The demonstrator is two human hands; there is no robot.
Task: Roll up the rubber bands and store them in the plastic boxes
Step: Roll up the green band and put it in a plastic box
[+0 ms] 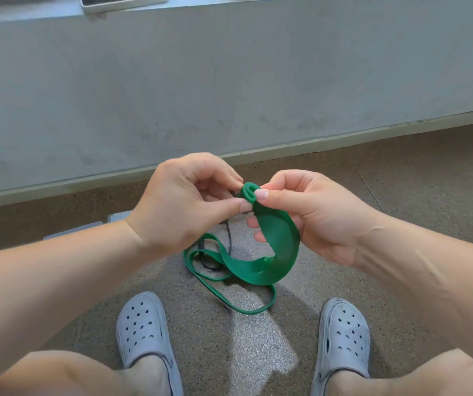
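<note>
A long green rubber band (279,247) hangs between my hands, with its top end folded into a small tight roll. My left hand (183,207) pinches that roll from the left with thumb and fingers. My right hand (309,212) pinches it from the right, and the wide strip runs down across its palm. The rest of the band drops in loose loops onto the floor between my feet. A dark thin band or cord (215,261) lies on the floor under the green loops, partly hidden by my left hand.
A grey concrete wall (229,81) rises ahead, with a tray-like box (123,4) on its top ledge. A pale flat object (86,227) lies on the floor behind my left wrist. My feet in grey clogs (143,330) stand on the speckled floor.
</note>
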